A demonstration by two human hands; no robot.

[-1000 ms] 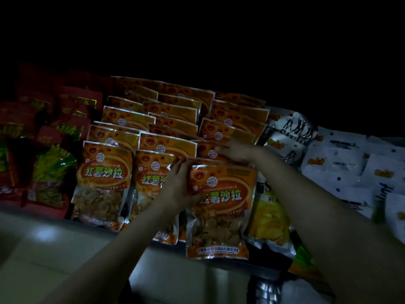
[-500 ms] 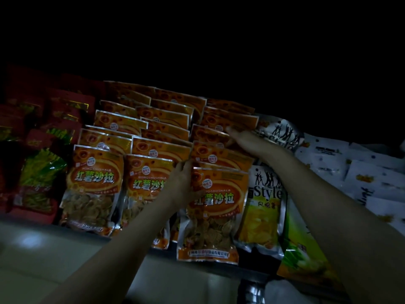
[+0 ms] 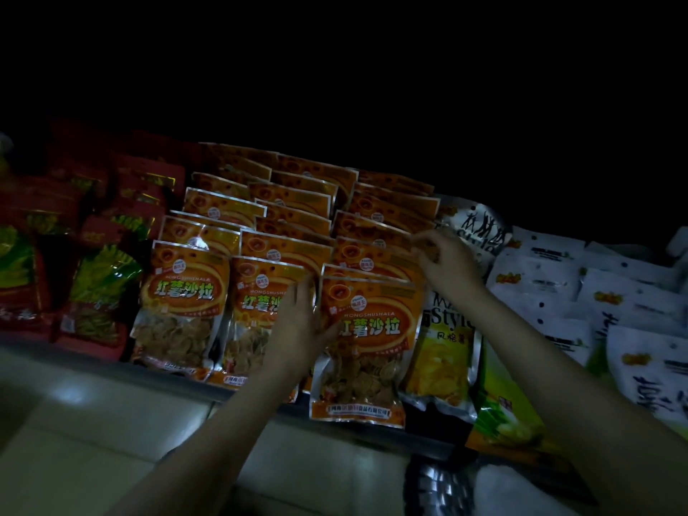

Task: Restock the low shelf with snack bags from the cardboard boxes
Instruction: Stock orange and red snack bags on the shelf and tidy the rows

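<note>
Orange snack bags stand in three overlapping rows on the low shelf (image 3: 432,439). The front orange bag (image 3: 368,329) of the right row hangs a little over the shelf's edge. My left hand (image 3: 301,322) holds its left edge, thumb on the front and fingers pointing up between it and the middle row. My right hand (image 3: 443,255) is further back at the right side of the same row, fingers curled on the top right corner of an orange bag (image 3: 372,255) behind the front one. No cardboard box is in view.
Red and green bags (image 3: 100,292) fill the shelf to the left. A yellow "Style" bag (image 3: 443,359), a green bag (image 3: 499,404) and white bags (image 3: 633,303) lie to the right. Pale floor tiles (image 3: 93,422) show below, with a shiny object (image 3: 435,486) at the bottom.
My right hand's fingers were stretched toward the back of the right row and are now curled on a bag's corner. My left hand has stayed on the front bag.
</note>
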